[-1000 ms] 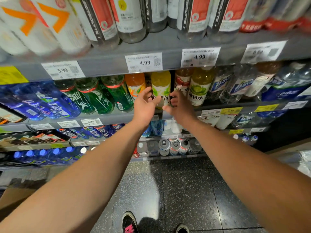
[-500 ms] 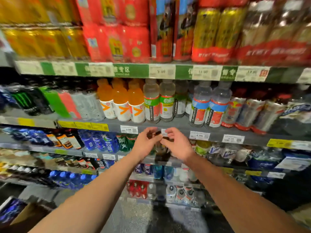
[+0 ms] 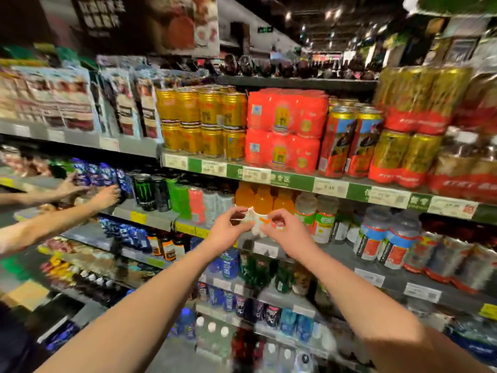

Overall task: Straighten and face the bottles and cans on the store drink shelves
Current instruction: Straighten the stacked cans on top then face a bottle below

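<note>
Step in hand, as judged: facing the front orange bottle (image 3: pixel 258 211) in its row, at centre frame on the shelf (image 3: pixel 338 254) directly below the green price strip (image 3: pixel 285 181).

Grip state: left hand (image 3: pixel 228 228) at 9 o'clock of the bottle, fingers curled around the white label band; right hand (image 3: pixel 285 231) at 3 o'clock, thumb and fingertips pinching the same band. Both hands narrow, closed on the bottle body. Exact contact points blurred; firmness of hold not determinable.

Recommended technique:
- Rotate about the vertical axis only; keep base flat on the shelf.
- Stop with the orange chevron mark square to the aisle.
- Draw forward to the shelf lip, in line with the pale bottles (image 3: pixel 317 216) at 3 o'clock.
- Avoid tipping into neighbouring orange bottles behind.

Materials and shapes: bottle likely smooth plastic, rounded shoulder, translucent orange contents, glossy white wrap label. Energy drink cans (image 3: pixel 150 192) at 9 o'clock: cylindrical, metallic, dark print. Gold cans (image 3: pixel 204 122) at 11 o'clock: stacked two high, reflective. Red multipacks (image 3: pixel 285 130) at 12 o'clock: shrink film, soft-edged. Shelf: flat grey, matte.

Another person's hands (image 3: pixel 88 193) at 9 o'clock, far left, on blue packages.
</note>
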`<move>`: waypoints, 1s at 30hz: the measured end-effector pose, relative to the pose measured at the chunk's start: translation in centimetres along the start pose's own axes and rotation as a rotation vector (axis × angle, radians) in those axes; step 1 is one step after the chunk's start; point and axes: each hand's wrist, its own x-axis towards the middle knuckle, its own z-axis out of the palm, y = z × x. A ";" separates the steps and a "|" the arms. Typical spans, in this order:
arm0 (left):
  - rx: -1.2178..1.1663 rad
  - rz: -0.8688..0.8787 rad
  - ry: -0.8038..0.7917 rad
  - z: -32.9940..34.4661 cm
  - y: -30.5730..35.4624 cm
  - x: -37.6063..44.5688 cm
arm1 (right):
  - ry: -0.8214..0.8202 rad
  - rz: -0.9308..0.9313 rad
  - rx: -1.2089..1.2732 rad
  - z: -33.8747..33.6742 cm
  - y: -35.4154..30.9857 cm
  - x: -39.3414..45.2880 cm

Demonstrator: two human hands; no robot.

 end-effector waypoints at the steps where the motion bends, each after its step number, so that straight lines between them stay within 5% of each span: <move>1: -0.006 -0.003 0.021 -1.2 -0.4 0.2 | -0.020 -0.001 -0.022 0.8 -0.8 0.4; 14: 0.075 0.075 0.211 -13.6 -9.4 6.5 | 0.238 0.185 -0.054 15.2 -2.7 8.5; 30: 0.025 -0.013 0.319 -9.5 -15.2 13.3 | 0.476 0.361 0.005 21.6 0.3 13.6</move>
